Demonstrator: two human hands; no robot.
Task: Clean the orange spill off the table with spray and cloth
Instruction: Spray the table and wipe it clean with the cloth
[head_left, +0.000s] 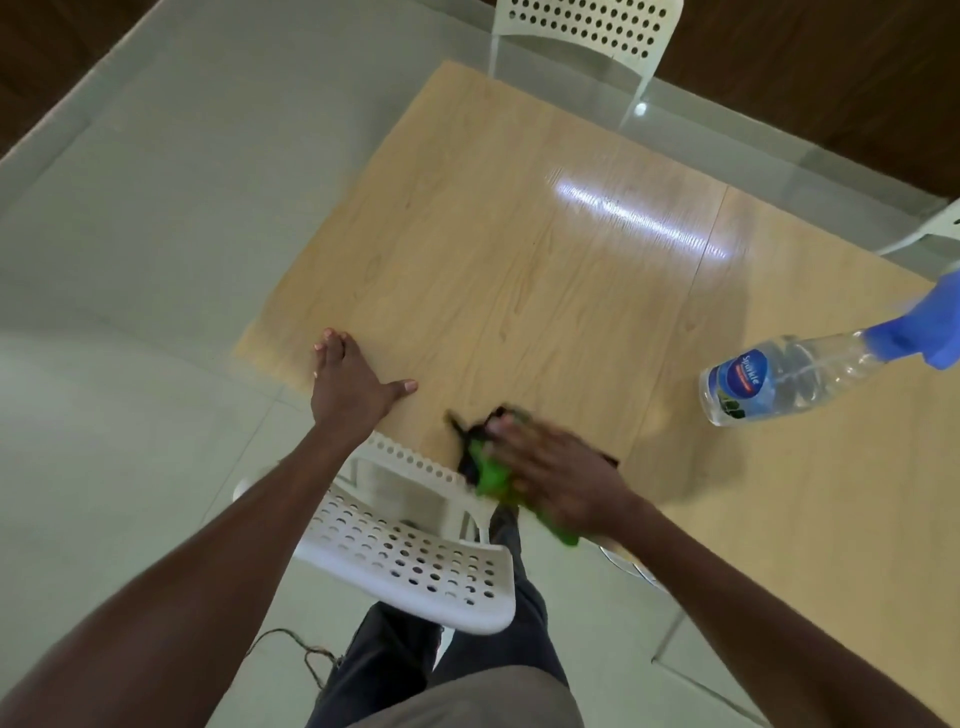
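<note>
The cloth (491, 470) is a crumpled green-and-black rag, motion-blurred, lying at the near edge of the wooden table (519, 234) — the right hand (558, 478) presses down on it with fingers spread over the top. The left hand (353, 387) rests flat on the table edge, fingers straight, holding nothing. The clear spray bottle (779, 379) with a blue trigger head stands well to the right

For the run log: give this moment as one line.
left hand: flat on table | right hand: pressing cloth at near edge | spray bottle: on table, untouched
</note>
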